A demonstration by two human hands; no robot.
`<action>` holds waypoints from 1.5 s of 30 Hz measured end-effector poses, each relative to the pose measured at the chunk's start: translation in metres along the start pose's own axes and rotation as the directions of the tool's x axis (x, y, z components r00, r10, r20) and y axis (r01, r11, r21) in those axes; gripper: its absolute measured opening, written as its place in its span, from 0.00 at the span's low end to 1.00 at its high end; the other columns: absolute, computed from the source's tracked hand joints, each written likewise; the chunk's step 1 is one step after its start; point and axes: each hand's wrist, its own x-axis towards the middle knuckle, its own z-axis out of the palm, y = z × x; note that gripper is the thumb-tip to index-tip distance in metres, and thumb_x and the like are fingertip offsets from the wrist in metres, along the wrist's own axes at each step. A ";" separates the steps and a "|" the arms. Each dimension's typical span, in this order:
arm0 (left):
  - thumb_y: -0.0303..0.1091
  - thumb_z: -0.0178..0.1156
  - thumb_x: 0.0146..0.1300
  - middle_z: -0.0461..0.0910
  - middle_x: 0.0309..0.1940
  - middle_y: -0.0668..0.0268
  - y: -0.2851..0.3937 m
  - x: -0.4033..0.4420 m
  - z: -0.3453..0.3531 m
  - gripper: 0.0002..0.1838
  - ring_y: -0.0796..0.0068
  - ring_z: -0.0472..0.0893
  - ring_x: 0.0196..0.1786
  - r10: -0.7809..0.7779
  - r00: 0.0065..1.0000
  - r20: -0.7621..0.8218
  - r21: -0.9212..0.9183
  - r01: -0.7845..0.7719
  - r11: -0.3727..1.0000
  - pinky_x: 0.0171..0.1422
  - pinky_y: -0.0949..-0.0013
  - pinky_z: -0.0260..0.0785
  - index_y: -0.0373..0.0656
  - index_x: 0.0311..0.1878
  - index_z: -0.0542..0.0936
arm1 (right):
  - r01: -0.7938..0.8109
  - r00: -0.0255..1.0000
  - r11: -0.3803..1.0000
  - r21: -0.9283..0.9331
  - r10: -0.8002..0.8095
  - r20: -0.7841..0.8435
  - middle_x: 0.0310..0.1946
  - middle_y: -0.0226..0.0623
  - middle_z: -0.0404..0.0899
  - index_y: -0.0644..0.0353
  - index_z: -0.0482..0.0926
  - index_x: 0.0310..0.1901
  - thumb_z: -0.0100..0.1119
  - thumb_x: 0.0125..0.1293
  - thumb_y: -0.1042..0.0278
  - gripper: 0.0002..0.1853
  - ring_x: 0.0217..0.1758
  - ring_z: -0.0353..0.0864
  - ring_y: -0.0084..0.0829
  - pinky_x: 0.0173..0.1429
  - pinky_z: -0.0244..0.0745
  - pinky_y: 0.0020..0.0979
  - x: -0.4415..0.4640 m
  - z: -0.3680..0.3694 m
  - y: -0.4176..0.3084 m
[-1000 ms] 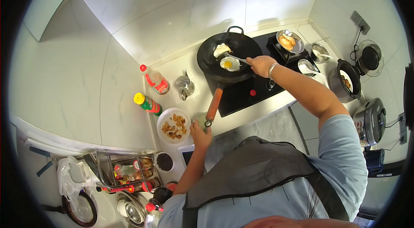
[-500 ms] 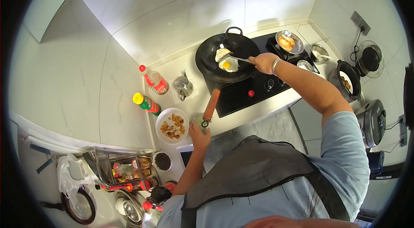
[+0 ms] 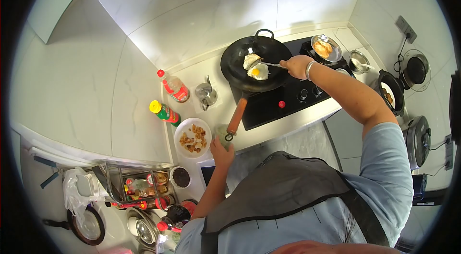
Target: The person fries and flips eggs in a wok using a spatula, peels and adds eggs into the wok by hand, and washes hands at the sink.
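My right hand point(image 3: 296, 66) is closed round the handle of a metal spatula point(image 3: 271, 64), held over the black wok point(image 3: 271, 47). The spatula's blade is at a folded piece of fried egg point(image 3: 250, 60). Below it lies a fried egg point(image 3: 258, 72) with a whole yolk. My left hand point(image 3: 222, 153) is by the counter edge, just below the ring end of the wok's wooden handle point(image 3: 236, 117). Its thumb and fingers look apart, beside a clear greenish item point(image 3: 220, 131) I cannot make out. Left of that hand stands a white bowl point(image 3: 207, 131) of browned pieces.
A metal plate point(image 3: 334, 54) of fried egg sits on the hob's back right. A steel oil pot point(image 3: 205, 94), a red-capped bottle point(image 3: 175, 88) and a yellow-capped bottle point(image 3: 165, 112) stand left of the wok. A rack point(image 3: 115, 189) of condiments is at lower left.
The view has shifted slightly, so the counter and wok appear a little further right. Both hands keep nearly the same pose, and the spatula remains at the folded egg.
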 end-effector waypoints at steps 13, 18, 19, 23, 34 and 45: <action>0.36 0.67 0.52 0.61 0.61 0.38 -0.006 -0.001 0.000 0.41 0.39 0.62 0.65 -0.051 0.998 0.028 0.029 0.050 0.998 0.70 0.47 0.54 0.31 0.66 0.59 | 0.016 0.997 0.998 -0.053 -0.020 -0.079 0.34 0.49 0.82 0.63 0.68 0.54 0.51 0.64 0.67 0.18 0.42 0.81 0.50 0.46 0.75 0.46 -0.011 -0.011 0.012; 0.36 0.67 0.52 0.61 0.61 0.39 -0.007 0.000 0.003 0.41 0.39 0.62 0.64 -0.039 0.999 0.032 0.040 0.038 0.998 0.70 0.47 0.54 0.31 0.66 0.59 | 0.019 0.992 0.997 -0.072 -0.027 -0.121 0.32 0.49 0.81 0.63 0.68 0.52 0.51 0.65 0.66 0.16 0.40 0.81 0.50 0.45 0.74 0.47 -0.016 -0.009 0.017; 0.36 0.67 0.52 0.61 0.61 0.39 -0.007 0.000 0.003 0.41 0.39 0.62 0.64 -0.039 0.999 0.033 0.039 0.037 0.999 0.70 0.47 0.54 0.31 0.66 0.59 | 0.017 0.991 0.997 -0.071 -0.027 -0.135 0.32 0.49 0.81 0.63 0.68 0.52 0.51 0.65 0.66 0.16 0.40 0.81 0.50 0.44 0.74 0.47 -0.018 -0.009 0.017; 0.36 0.67 0.52 0.62 0.60 0.39 -0.006 0.002 0.003 0.41 0.39 0.63 0.64 -0.036 0.999 0.032 0.035 0.034 0.999 0.70 0.47 0.55 0.31 0.66 0.59 | 0.039 0.979 0.998 -0.046 -0.047 -0.199 0.31 0.49 0.81 0.63 0.68 0.51 0.51 0.65 0.65 0.16 0.41 0.81 0.50 0.44 0.74 0.47 -0.024 -0.010 0.029; 0.35 0.67 0.52 0.62 0.59 0.38 -0.003 -0.003 0.006 0.40 0.38 0.64 0.62 0.009 1.000 0.011 0.037 -0.009 0.999 0.68 0.47 0.57 0.32 0.65 0.60 | -0.186 0.942 0.899 0.396 0.278 -0.189 0.32 0.52 0.83 0.67 0.79 0.47 0.54 0.64 0.64 0.16 0.39 0.84 0.47 0.46 0.76 0.41 0.005 -0.020 0.078; 0.39 0.66 0.54 0.61 0.61 0.38 -0.003 -0.021 -0.001 0.40 0.39 0.62 0.65 -0.083 0.996 0.017 0.078 0.082 0.994 0.70 0.48 0.55 0.31 0.66 0.59 | -0.198 0.971 0.946 0.255 0.226 -0.084 0.25 0.44 0.83 0.63 0.84 0.40 0.54 0.57 0.76 0.12 0.27 0.84 0.34 0.29 0.75 0.37 0.077 -0.014 0.119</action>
